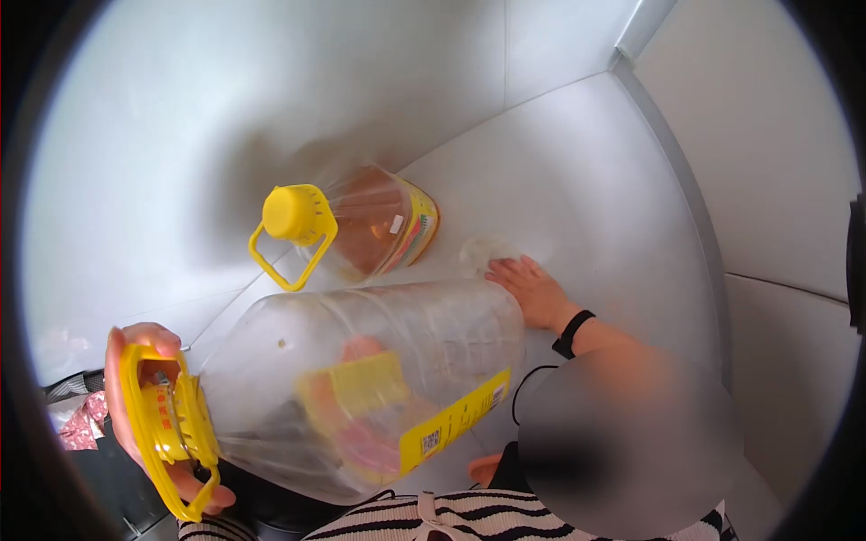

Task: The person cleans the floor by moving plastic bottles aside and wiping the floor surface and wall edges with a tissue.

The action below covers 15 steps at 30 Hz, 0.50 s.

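My left hand (120, 379) is closed around the yellow handle and neck of a large clear plastic oil bottle (361, 361). The bottle is tilted nearly on its side across my front, with a yellow label strip and no liquid visible inside. Beyond it, a second oil bottle (365, 221) with a yellow cap and handle stands against the wall, holding amber liquid. My right hand (532, 288) lies with fingers stretched out on the pale floor. Its fingertips touch a whitish, see-through patch (485, 252) whose nature I cannot make out. A black band circles the right wrist.
Pale wall panels (388, 72) rise behind the bottles and on the right, meeting the floor (577, 162) along a grey trim strip (686, 189). A pink patterned item (84, 422) sits at the lower left. A blurred grey patch covers the lower right.
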### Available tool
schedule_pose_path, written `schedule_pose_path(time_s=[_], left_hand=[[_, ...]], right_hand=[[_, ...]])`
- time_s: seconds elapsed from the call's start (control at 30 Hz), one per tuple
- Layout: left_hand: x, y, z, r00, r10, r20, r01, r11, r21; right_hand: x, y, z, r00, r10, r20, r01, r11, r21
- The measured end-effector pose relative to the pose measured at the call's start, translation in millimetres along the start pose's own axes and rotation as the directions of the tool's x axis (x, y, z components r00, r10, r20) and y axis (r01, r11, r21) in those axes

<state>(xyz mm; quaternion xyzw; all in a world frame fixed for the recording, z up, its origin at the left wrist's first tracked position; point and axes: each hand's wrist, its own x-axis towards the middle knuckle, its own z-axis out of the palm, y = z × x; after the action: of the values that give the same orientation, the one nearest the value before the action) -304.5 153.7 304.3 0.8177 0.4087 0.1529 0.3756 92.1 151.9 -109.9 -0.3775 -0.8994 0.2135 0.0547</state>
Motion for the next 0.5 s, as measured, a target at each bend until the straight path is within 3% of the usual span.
schedule_pose_path(time_s=[0.07, 0.13, 0.2, 0.27, 0.3, 0.37, 0.43, 0.5], left_hand=[[8.0, 1.9, 14.0, 0.998, -0.06, -0.025, 0.059, 0.997, -0.049], [27.8, 5.4, 46.3, 0.93, -0.202, -0.308, 0.145, 0.969, -0.2], [43.3, 0.8, 54.5, 0.94, -0.149, -0.307, 0.108, 0.983, -0.147], [66.1, 15.2, 75.4, 0.76, -0.257, -0.597, 0.195, 0.966, -0.168], [72.5, 21.3, 74.8, 0.804, -0.247, -0.541, 0.248, 0.966, -0.072], [86.9, 40.5, 90.7, 0.796, -0.194, -0.573, 0.245, 0.969, 0.012], [104.2, 49.8, 106.9, 0.771, -0.131, -0.624, 0.281, 0.948, 0.148], [123.5, 50.9, 104.4, 0.807, -0.097, -0.582, 0.237, 0.957, 0.17]], right_hand=[[-1.0, 7.1, -6.1, 0.997, 0.073, 0.01, -0.073, 0.997, -0.009], [46.1, 32.9, -10.9, 0.979, 0.122, -0.166, -0.139, 0.986, -0.094], [90.0, 59.0, -8.4, 0.946, 0.165, -0.279, -0.213, 0.965, -0.153], [119.4, 79.7, -16.5, 0.897, 0.353, -0.267, -0.403, 0.901, -0.162], [124.3, 95.9, -19.1, 0.893, 0.364, -0.266, -0.412, 0.898, -0.154], [106.1, 115.6, -29.2, 0.74, 0.581, -0.341, -0.633, 0.772, -0.058], [71.2, 122.6, -24.2, 0.728, 0.595, -0.341, -0.64, 0.768, -0.029], [36.3, 130.1, -25.8, 0.721, 0.583, -0.375, -0.631, 0.776, -0.008]])
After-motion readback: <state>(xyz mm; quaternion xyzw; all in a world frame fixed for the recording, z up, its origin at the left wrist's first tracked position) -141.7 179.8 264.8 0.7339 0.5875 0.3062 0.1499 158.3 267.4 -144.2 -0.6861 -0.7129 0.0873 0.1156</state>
